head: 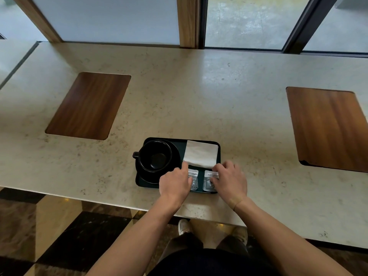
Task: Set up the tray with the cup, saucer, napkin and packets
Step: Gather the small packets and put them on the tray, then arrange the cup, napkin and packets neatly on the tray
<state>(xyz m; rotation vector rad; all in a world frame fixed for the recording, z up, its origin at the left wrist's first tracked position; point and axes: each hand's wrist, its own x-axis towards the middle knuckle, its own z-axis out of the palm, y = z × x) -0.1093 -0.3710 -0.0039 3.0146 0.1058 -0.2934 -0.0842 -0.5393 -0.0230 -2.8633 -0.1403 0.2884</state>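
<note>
A dark tray lies near the front edge of the stone counter. On its left half a black cup stands on a black saucer, handle pointing left. A white folded napkin lies on the tray's back right. Two grey packets sit side by side in front of it. My left hand rests on the left packet, index finger touching the napkin's near left corner. My right hand covers the right packet, fingers at the napkin's near right corner.
Two wooden inlays are set into the counter, one at the left and one at the right. Windows with wooden and dark frames run along the back. The counter's front edge is just below the tray, above a chequered floor.
</note>
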